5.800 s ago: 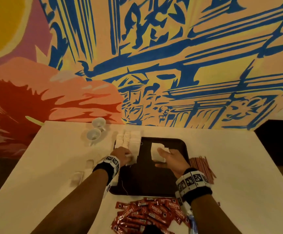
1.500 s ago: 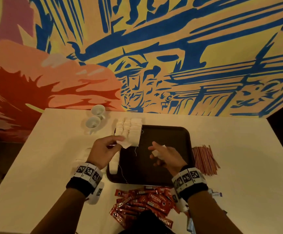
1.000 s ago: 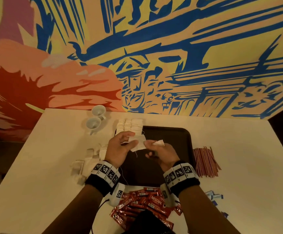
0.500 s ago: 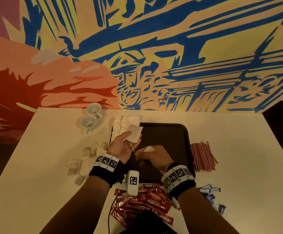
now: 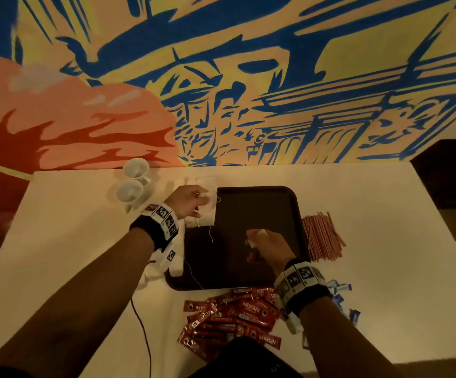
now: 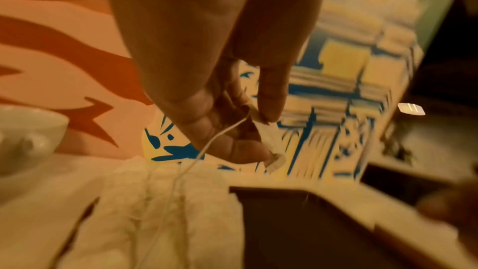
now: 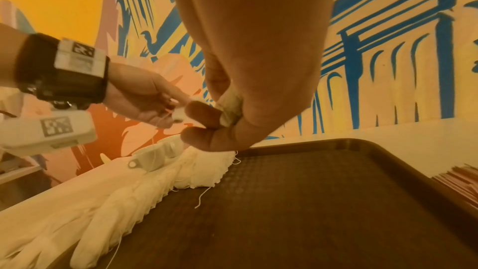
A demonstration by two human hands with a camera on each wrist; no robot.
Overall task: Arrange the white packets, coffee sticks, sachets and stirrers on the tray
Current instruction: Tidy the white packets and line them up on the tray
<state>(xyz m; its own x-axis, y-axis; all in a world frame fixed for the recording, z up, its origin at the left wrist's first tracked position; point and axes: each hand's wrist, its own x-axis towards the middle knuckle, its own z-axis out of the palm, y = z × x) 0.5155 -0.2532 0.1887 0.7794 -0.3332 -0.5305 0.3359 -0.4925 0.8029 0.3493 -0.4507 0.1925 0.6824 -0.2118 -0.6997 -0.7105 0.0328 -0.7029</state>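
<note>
Honestly, the loose strings look like the main risk here. Starting left of the left hand: two small white ceramic cups (image 5: 132,184) sit on the pale surface (image 5: 71,241), close enough that an elbow or a dragged thread could nudge them. The left hand (image 5: 186,200) is over the far-left corner of the dark brown plastic tray (image 5: 259,214), fingers curled and pinching what looks like the tag and thin white string (image 6: 204,150) of one of the white paper packets (image 5: 207,211). Those packets lie in an overlapping row right under that hand, along the tray's left edge. If the string snags a neighbour when the hand pulls away, I'd guess the whole row gets dragged out of line, and a few threads already trail onto the tray.

The right hand (image 5: 267,246) hovers over the middle of the tray, fingers curled around a small white piece, a tag or folded packet, can't tell which. Letting it go from up there could drop it crooked.

Nearer the body than both hands is the heap of red foil coffee sticks (image 5: 232,317), off the tray, where a forearm could scatter them. Right of the right hand lie the thin reddish stirrers (image 5: 322,236), beside the tray, and behind that wrist the small blue-and-white sachets (image 5: 341,296).
</note>
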